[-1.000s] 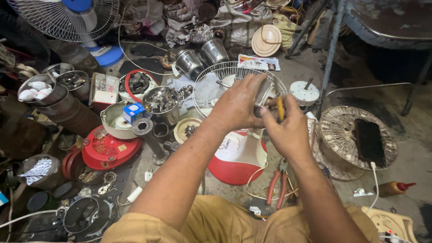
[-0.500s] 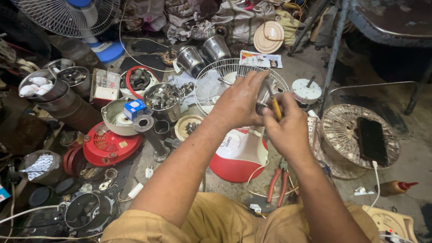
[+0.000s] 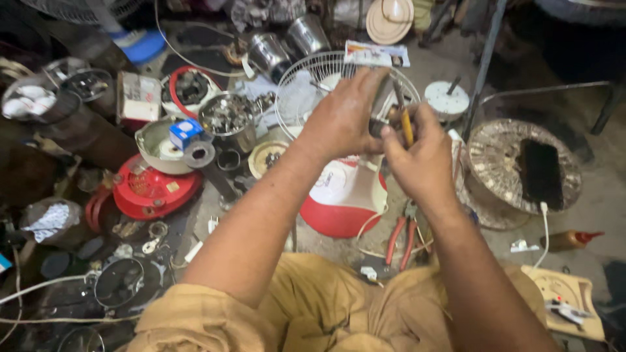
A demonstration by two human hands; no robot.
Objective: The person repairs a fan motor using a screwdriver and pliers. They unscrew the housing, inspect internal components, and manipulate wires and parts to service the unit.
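Small metal part (image 3: 379,124) with a yellow-handled screwdriver (image 3: 405,122) against it, just above frame centre, pinched between two hands over a white wire fan guard (image 3: 306,91). At far left, a round tin of pale scraps (image 3: 29,104) and a foil-wrapped lump (image 3: 49,221); lower left, a loose white cable (image 3: 39,287). Right of those, a red round housing (image 3: 153,189), a cream bowl (image 3: 153,140) with a small blue box (image 3: 184,132) on its rim, and a steel bowl of small hardware (image 3: 227,117). Near upper centre, two shiny steel cups (image 3: 287,42). At centre, left hand (image 3: 345,117) curled shut around the part, fingers wrapped over it, thumb side toward the body. Below the hands, a red and white fan base (image 3: 342,195). Just right of centre, right hand (image 3: 420,160) closed on the screwdriver handle, tip slanting up toward the part. Under that wrist, red-handled pliers (image 3: 401,238) on the floor. Further right, a white round motor cap (image 3: 447,101), then a grey metal spool (image 3: 502,156) carrying a dark phone (image 3: 540,171). At lower right, a beige power strip (image 3: 564,293).
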